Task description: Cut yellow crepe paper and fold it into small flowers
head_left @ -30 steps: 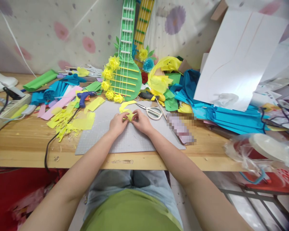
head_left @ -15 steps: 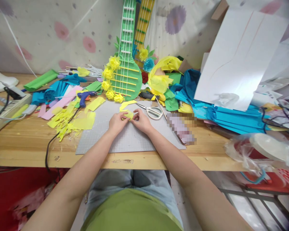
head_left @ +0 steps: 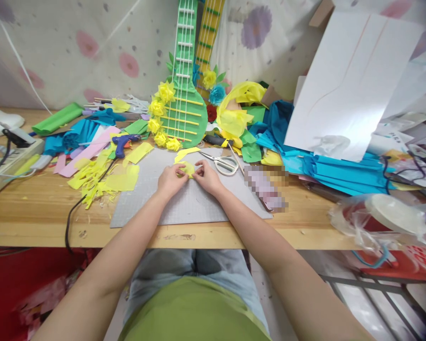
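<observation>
My left hand (head_left: 170, 180) and my right hand (head_left: 206, 178) meet over a grey cutting mat (head_left: 188, 204) on the wooden table. Both pinch a small piece of yellow crepe paper (head_left: 188, 168) between their fingertips, low over the mat. A loose yellow paper strip (head_left: 186, 153) lies just beyond them. White-handled scissors (head_left: 223, 163) lie on the mat to the right of my right hand.
A green paper guitar (head_left: 183, 102) with yellow paper flowers leans on the wall behind. A blue glue gun (head_left: 125, 141) and yellow scraps (head_left: 102, 176) lie to the left. Blue crepe paper (head_left: 326, 166), a white sheet (head_left: 348, 85) and a bagged tape roll (head_left: 390, 218) crowd the right.
The hands have stayed together on the yellow paper. The fingers have shifted slightly and the paper looks flatter and rounder. The view has tipped a little.
</observation>
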Demonstrator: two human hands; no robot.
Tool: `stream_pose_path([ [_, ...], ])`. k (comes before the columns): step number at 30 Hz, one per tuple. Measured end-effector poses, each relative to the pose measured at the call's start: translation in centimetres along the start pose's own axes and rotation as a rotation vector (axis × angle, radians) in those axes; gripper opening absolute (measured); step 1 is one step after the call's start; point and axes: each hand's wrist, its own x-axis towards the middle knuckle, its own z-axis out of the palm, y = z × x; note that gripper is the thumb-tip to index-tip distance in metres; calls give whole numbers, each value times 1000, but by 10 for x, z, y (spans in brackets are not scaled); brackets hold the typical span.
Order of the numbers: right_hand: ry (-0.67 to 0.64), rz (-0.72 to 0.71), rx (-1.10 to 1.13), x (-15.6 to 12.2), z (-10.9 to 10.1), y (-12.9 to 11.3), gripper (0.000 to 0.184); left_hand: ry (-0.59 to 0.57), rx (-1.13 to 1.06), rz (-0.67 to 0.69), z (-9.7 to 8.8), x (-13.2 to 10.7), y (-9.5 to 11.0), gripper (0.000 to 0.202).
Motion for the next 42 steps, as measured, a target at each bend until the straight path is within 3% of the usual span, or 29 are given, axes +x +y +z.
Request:
stream_pose_path([
  [8,20,-73,-133,-3,3,-1,33,16,-34,-27,3,-1,-1,33],
  [20,-8,-112,-132,-5,-1,-2,38,110,118,46,3,-5,4,32],
  [33,53,9,-151,-3,6,-5,26,116,189,90,6,-6,6,25],
  [42,12,-41,-186,-6,2,-7,27,111,199,91,6,-7,7,21],
])
